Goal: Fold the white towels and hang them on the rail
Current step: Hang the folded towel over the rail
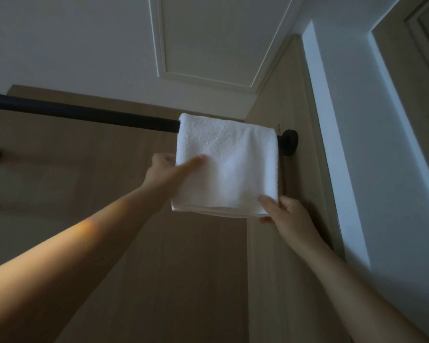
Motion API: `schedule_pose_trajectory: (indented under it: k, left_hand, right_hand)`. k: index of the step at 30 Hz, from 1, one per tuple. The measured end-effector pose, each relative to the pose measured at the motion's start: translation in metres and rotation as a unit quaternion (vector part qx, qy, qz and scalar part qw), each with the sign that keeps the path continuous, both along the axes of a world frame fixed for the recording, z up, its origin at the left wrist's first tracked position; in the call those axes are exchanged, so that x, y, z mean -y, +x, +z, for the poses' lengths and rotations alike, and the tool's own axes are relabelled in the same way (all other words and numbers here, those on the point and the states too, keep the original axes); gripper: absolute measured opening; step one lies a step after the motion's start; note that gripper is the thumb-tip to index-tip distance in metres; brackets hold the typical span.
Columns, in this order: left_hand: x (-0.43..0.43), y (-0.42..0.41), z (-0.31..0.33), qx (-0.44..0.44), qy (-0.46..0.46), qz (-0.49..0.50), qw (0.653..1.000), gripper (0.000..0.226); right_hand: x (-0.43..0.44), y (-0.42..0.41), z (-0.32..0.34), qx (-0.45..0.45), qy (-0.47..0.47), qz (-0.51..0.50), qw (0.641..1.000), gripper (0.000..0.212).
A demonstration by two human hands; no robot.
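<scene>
Both hands hold a folded white towel on a black rail, centre of the frame.

The left hand (164, 169) reaches up from the lower left with its thumb laid across the front of the white towel's (228, 164) left edge; its fingers are hidden behind the cloth, so it looks like a pinch. The right hand (285, 214) pinches the lower right corner, thumb in front and fingers curled underneath. The towel hangs doubled over the rail (84, 115), fold at the top and layered edges pointing down. The rail runs from the left edge across to a round mount (290, 142) on the wood-panelled wall (84, 194), and the towel covers its right end. A white panelled ceiling (208, 33) fills the top.
</scene>
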State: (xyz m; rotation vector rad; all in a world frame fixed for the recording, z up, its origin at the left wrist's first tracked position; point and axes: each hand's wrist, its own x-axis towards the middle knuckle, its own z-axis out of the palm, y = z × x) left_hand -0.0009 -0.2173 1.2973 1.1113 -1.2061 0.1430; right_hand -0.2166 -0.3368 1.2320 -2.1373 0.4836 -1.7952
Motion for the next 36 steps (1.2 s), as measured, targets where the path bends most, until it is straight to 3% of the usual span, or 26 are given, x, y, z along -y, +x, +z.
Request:
schedule_pose_trajectory:
  k: [2, 4, 6, 9, 11, 14, 18, 22, 28, 36]
  left_hand:
    - [0.000, -0.007, 0.010, -0.032, -0.022, 0.002, 0.999, 0.073]
    - [0.005, -0.008, 0.014, -0.019, -0.057, 0.023, 0.998, 0.053]
    - [0.009, -0.007, 0.012, 0.009, -0.089, 0.058, 0.994, 0.046]
    - [0.017, -0.004, 0.010, 0.039, -0.115, 0.087, 0.989, 0.043]
    - [0.020, -0.003, 0.009, 0.042, -0.124, 0.083, 0.988, 0.042]
    - [0.022, -0.002, 0.009, 0.043, -0.135, 0.080, 0.987, 0.040]
    - [0.022, -0.003, 0.008, 0.044, -0.138, 0.079, 0.986, 0.040]
    - [0.020, -0.003, 0.007, 0.037, -0.134, 0.068, 0.988, 0.039]
    - [0.019, -0.003, 0.008, 0.043, -0.130, 0.057, 0.989, 0.040]
    - [0.026, -0.004, 0.007, 0.050, -0.141, 0.061, 0.987, 0.038]
  right_hand:
    - [0.003, 0.001, -0.003, 0.014, 0.010, 0.018, 1.000, 0.019]
    - [0.006, 0.000, -0.003, 0.036, 0.027, 0.026, 0.999, 0.021]
    - [0.004, -0.001, -0.004, 0.064, 0.066, 0.039, 0.995, 0.022]
    - [-0.006, -0.003, -0.007, 0.049, 0.069, -0.048, 0.995, 0.022]
    - [-0.021, -0.006, 0.003, 0.068, 0.035, -0.134, 0.988, 0.033]
    - [-0.054, -0.003, 0.036, 0.121, -0.130, -0.245, 0.953, 0.040]
    - [-0.076, 0.033, 0.089, 0.007, -0.307, -0.289, 0.907, 0.037]
    - [-0.062, 0.072, 0.126, -0.055, -0.312, -0.359, 0.878, 0.038]
    - [-0.034, 0.082, 0.133, 0.050, -0.352, -0.379, 0.854, 0.039]
    - [-0.027, 0.084, 0.135, 0.064, -0.366, -0.391, 0.842, 0.039]
